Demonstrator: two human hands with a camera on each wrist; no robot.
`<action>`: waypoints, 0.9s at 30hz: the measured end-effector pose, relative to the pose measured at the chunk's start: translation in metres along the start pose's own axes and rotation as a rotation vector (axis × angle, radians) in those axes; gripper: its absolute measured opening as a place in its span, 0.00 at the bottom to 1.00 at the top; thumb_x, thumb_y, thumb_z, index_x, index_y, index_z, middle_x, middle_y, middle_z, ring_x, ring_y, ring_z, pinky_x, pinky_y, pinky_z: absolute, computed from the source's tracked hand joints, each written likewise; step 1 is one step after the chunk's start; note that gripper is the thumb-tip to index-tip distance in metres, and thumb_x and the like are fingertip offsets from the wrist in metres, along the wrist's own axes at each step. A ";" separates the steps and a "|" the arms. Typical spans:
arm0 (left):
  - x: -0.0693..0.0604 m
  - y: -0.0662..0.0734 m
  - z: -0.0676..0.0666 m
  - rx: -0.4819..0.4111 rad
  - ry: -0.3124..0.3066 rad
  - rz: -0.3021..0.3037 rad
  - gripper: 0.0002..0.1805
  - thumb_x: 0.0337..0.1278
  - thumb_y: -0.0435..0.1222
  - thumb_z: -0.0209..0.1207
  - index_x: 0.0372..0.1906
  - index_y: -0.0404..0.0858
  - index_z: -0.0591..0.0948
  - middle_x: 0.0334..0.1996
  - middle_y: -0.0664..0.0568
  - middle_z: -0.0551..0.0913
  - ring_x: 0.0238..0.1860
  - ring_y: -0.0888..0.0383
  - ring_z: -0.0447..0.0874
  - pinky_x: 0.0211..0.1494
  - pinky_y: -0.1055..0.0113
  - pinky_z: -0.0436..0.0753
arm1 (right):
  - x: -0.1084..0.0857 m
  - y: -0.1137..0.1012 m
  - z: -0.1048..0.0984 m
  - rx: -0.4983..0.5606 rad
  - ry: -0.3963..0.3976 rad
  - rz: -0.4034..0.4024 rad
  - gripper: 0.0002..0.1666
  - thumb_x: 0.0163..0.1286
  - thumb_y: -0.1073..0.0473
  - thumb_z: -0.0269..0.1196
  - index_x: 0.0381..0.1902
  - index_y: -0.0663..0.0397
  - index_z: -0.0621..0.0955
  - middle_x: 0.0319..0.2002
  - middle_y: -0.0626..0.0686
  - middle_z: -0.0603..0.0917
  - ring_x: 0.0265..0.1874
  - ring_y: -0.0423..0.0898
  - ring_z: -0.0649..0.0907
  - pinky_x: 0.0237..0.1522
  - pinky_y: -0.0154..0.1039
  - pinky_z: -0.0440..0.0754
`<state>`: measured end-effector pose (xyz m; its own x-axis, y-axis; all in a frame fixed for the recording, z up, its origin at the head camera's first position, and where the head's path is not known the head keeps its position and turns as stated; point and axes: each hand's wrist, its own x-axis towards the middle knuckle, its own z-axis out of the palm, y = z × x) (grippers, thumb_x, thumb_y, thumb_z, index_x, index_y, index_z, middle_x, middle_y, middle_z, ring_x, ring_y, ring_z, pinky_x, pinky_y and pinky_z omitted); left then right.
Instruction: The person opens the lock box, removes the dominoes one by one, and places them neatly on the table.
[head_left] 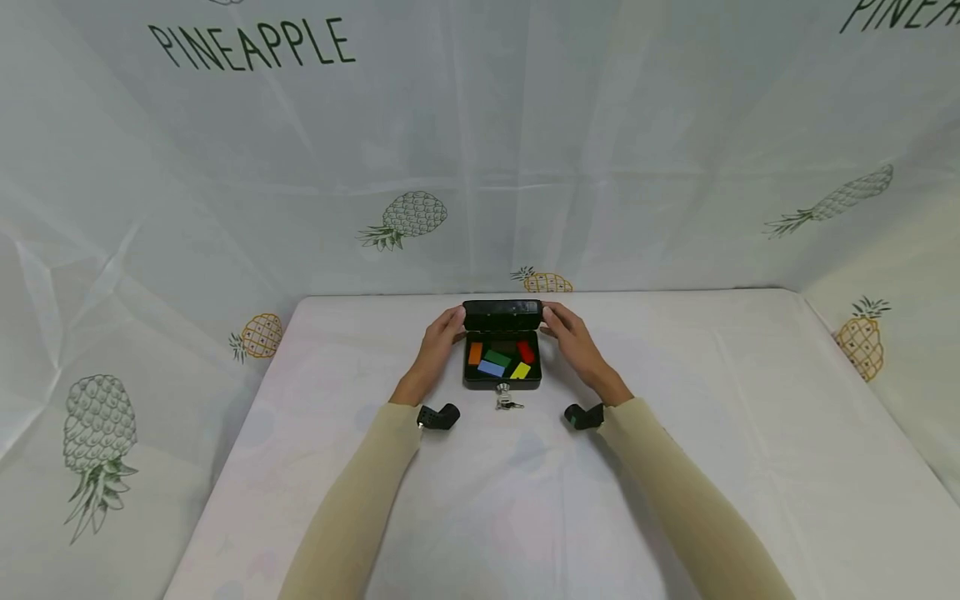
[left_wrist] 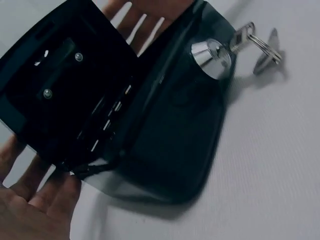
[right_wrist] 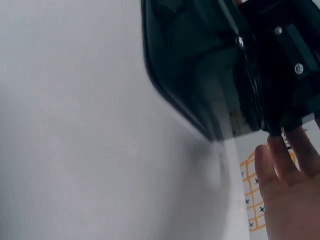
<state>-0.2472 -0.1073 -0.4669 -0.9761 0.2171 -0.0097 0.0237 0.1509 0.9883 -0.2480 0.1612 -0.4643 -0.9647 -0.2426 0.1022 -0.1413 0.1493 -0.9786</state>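
A small black lockbox (head_left: 468,383) stands with its lid (head_left: 502,315) raised. Inside lie several coloured blocks: an orange block (head_left: 476,353), a green block (head_left: 497,358), a blue block (head_left: 491,368), a yellow block (head_left: 521,371) and a red block (head_left: 526,352). Keys (head_left: 511,405) on a ring hang from the silver lock (left_wrist: 212,57) at the front. My left hand (head_left: 438,343) holds the lid's left side, its fingers (left_wrist: 37,185) against the edge. On the lid's right side, my right hand (head_left: 576,342) holds on, fingertips (right_wrist: 285,150) at its edge.
The box rests on a table with a pale cloth (head_left: 675,467), close to the far edge. Behind it hangs a white sheet (head_left: 600,150) printed with pineapples. Each wrist carries a black camera, the left camera (head_left: 440,417) and the right camera (head_left: 582,417).
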 end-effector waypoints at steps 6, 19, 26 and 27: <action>0.001 0.003 0.002 -0.082 0.024 -0.051 0.35 0.85 0.58 0.44 0.82 0.40 0.64 0.79 0.46 0.66 0.79 0.47 0.65 0.84 0.52 0.65 | 0.002 0.001 0.004 0.044 0.017 0.029 0.33 0.90 0.45 0.42 0.78 0.63 0.68 0.74 0.64 0.72 0.77 0.60 0.70 0.78 0.57 0.71; 0.003 -0.001 0.004 -0.205 0.014 -0.067 0.32 0.88 0.53 0.36 0.83 0.40 0.61 0.80 0.45 0.64 0.80 0.46 0.62 0.85 0.53 0.63 | 0.004 0.003 0.005 0.063 -0.004 0.068 0.39 0.89 0.38 0.32 0.83 0.56 0.62 0.78 0.62 0.68 0.78 0.58 0.67 0.81 0.58 0.66; 0.000 -0.001 0.004 -0.228 -0.001 -0.062 0.33 0.88 0.54 0.35 0.84 0.41 0.60 0.82 0.47 0.61 0.82 0.48 0.60 0.86 0.54 0.60 | 0.002 0.002 0.005 0.058 -0.012 0.062 0.40 0.89 0.37 0.31 0.84 0.55 0.61 0.79 0.62 0.67 0.79 0.59 0.66 0.81 0.58 0.65; -0.001 -0.001 0.004 -0.230 -0.004 -0.061 0.33 0.88 0.54 0.35 0.84 0.41 0.59 0.82 0.47 0.61 0.82 0.48 0.60 0.86 0.54 0.60 | 0.002 0.001 0.005 0.058 -0.014 0.061 0.40 0.89 0.37 0.31 0.84 0.55 0.60 0.79 0.62 0.66 0.79 0.59 0.66 0.81 0.58 0.65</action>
<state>-0.2454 -0.1036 -0.4682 -0.9734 0.2178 -0.0706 -0.0856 -0.0601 0.9945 -0.2490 0.1559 -0.4663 -0.9680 -0.2479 0.0398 -0.0687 0.1089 -0.9917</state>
